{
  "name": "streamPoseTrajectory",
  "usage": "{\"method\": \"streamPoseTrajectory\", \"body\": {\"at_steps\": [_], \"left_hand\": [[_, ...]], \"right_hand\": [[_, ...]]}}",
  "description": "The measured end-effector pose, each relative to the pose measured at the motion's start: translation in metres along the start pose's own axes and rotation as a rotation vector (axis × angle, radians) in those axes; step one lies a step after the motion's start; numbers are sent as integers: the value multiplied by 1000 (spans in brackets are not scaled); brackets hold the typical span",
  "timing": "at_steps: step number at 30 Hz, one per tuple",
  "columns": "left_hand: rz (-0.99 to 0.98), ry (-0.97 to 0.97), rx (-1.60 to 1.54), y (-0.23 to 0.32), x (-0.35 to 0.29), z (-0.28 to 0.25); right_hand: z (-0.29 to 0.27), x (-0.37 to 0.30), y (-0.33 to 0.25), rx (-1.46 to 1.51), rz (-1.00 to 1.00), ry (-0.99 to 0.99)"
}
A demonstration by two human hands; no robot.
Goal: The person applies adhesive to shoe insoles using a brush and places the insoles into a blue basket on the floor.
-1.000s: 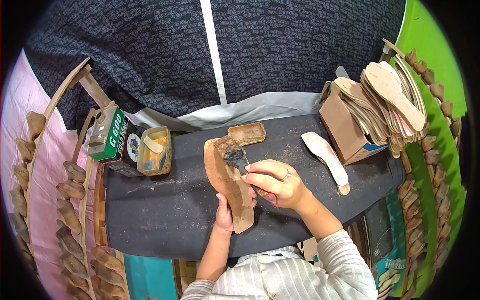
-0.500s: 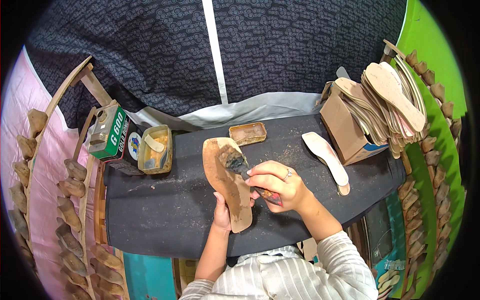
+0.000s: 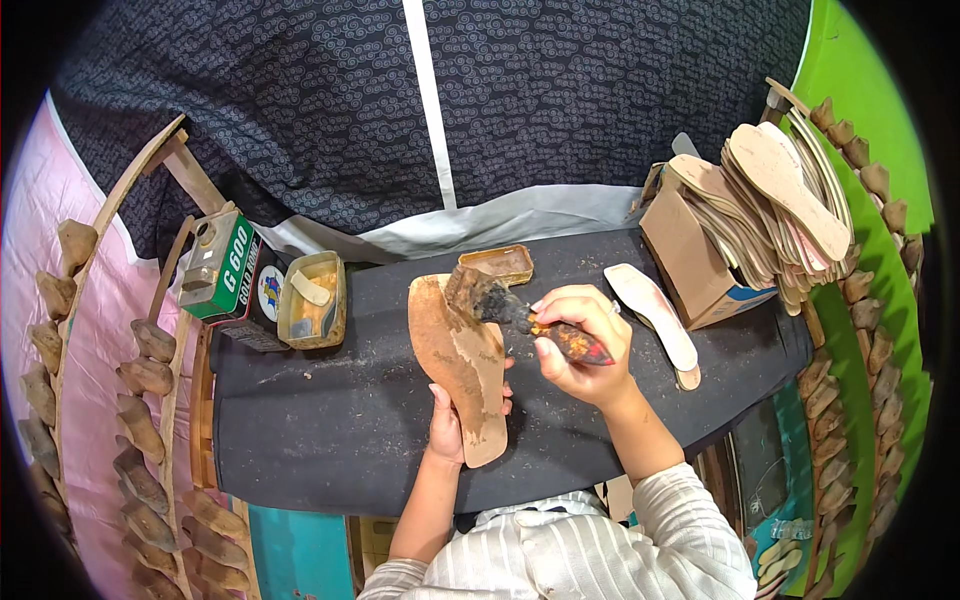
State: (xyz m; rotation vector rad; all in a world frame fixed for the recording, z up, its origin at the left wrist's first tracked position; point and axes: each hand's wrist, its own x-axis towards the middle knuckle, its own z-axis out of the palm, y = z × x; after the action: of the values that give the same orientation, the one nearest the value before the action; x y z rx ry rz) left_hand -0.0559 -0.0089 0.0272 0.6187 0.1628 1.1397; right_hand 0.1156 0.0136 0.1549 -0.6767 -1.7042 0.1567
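Brush (image 3: 492, 300) and right hand (image 3: 585, 345) have swung out rightward, grip clamped round the handle (image 3: 578, 345), while the left hand (image 3: 447, 428) pinches the tan sole (image 3: 450, 345) over the dark surface (image 3: 330, 430), so I'd guess it's mid-brushing and the next stroke calls for flat bristles (image 3: 463, 292) and a steady sole

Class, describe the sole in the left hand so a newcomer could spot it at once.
Start at the dark table; over its middle, the left hand holds a long sole. Unlike the pale soles to the right, this one is browner, with patchy dark smears.
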Motion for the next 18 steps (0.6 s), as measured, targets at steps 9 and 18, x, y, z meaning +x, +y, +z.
{"method": "streamPoseTrajectory", "body": {"at_steps": [9, 18], "left_hand": [[-20, -4, -9, -3, -1, -9], [40, 66, -35, -4, -1, -6]], "right_hand": [[-5, -1, -3, -8, -200, -268], [-19, 2, -13, -23, -202, -384]]}}
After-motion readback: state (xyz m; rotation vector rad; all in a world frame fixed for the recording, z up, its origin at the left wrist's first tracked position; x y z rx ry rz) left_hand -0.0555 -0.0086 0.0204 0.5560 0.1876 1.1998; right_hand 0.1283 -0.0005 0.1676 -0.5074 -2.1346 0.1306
